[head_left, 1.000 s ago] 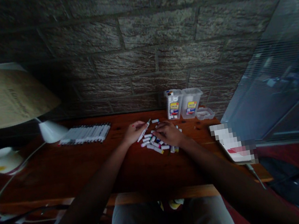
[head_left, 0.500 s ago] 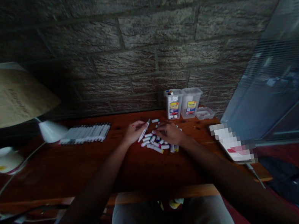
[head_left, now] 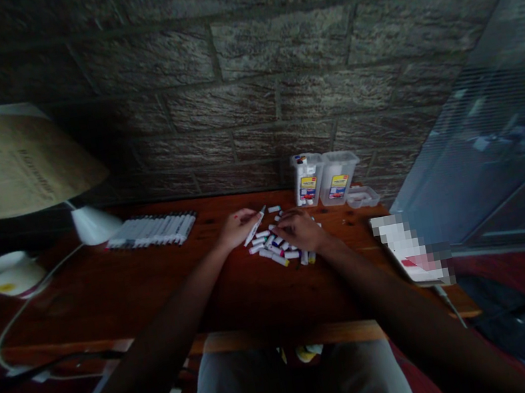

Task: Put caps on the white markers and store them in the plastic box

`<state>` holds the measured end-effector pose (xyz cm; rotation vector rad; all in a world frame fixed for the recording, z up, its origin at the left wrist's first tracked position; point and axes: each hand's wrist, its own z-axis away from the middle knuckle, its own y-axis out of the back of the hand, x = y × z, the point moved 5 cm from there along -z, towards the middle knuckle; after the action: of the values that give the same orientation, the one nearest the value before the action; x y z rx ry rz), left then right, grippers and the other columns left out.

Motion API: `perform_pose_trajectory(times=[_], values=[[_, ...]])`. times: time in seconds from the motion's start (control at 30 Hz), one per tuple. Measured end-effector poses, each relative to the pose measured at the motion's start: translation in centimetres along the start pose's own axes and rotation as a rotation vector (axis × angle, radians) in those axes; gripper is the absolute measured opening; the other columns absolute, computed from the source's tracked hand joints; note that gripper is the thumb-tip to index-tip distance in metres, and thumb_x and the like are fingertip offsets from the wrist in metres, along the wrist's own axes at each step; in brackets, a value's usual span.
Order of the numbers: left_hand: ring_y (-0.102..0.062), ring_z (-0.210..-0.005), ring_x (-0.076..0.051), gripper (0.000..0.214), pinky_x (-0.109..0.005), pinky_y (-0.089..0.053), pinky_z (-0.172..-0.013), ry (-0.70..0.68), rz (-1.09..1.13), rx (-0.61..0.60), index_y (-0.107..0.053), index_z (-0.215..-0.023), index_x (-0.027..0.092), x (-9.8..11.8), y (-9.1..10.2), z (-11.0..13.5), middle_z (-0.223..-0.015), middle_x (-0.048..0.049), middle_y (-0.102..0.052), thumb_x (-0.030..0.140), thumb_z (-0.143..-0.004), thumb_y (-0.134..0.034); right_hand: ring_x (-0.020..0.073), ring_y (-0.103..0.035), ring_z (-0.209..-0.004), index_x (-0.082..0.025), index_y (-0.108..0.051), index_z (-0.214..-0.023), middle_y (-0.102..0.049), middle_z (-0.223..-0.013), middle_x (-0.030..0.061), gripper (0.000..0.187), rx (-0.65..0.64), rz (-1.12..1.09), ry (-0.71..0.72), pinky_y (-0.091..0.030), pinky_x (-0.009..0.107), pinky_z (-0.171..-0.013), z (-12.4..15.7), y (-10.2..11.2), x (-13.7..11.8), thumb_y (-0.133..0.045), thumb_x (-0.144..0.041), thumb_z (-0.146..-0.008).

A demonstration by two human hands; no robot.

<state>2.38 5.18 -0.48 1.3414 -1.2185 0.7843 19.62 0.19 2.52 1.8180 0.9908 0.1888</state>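
one head-worn cam, looking forward and down over the desk (head_left: 168,294); wide framing, wearer's lap (head_left: 226,392) closest at 6 o'clock, left hand (head_left: 235,230) and right hand (head_left: 302,230) mid-distance just below centre, block wall (head_left: 237,52) beyond at 12, lamp (head_left: 17,158) toward 10, blue panel (head_left: 506,167) at 3

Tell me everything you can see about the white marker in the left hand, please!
The white marker is long and slim, and looks like plastic. Small dark marks show on its body, too tiny to read. Its upper end narrows to a greyish tip. It slants, that tip pointing up and right in the picture. The left hand grips it, beside a scatter of short white pieces with coloured ends. Whether its lower end touches the table, I can't tell.
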Motion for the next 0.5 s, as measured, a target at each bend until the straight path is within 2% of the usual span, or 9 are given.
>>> perform_pose_trajectory(times=[0.13, 0.23, 0.5], values=[[-0.064, -0.065, -0.016, 0.035, -0.027, -0.049, -0.060, -0.031, -0.006, 0.004, -0.068, -0.085, 0.017, 0.4, 0.1, 0.1, -0.076, -0.0038, -0.073, 0.050, -0.073, -0.069, 0.0165, -0.065, -0.079, -0.019, -0.070, -0.073, -0.072, -0.083, 0.0046, 0.019, 0.046, -0.153, -0.040, -0.047, 0.029, -0.078, 0.0, 0.7, 0.1, -0.061, -0.028, -0.088], [-0.064, -0.065, -0.016, 0.036, -0.027, -0.049, -0.060, -0.053, 0.006, 0.006, -0.068, -0.083, 0.016, 0.6, 0.1, 0.2, -0.075, -0.0035, -0.072, 0.050, -0.072, -0.070, 0.0159, -0.066, -0.077, -0.020, -0.071, -0.084, -0.073, -0.087, 0.0031, 0.008, 0.108, -0.242, -0.111, -0.049, 0.028, -0.073, 0.2, 1.0, 0.6, -0.063, -0.022, -0.083], [-0.067, -0.069, -0.018, 0.041, -0.030, -0.053, -0.065, -0.012, 0.142, 0.055, -0.067, -0.097, 0.015, 0.7, 0.5, 0.3, -0.081, -0.0053, -0.072, 0.043, -0.069, -0.075, 0.0169, -0.067, -0.077, -0.019, -0.067, -0.096, -0.072, -0.090, 0.0055, 0.017, 0.269, -0.386, -0.217, -0.054, 0.031, -0.073, 0.4, 1.2, 1.3, -0.061, -0.025, -0.081]])
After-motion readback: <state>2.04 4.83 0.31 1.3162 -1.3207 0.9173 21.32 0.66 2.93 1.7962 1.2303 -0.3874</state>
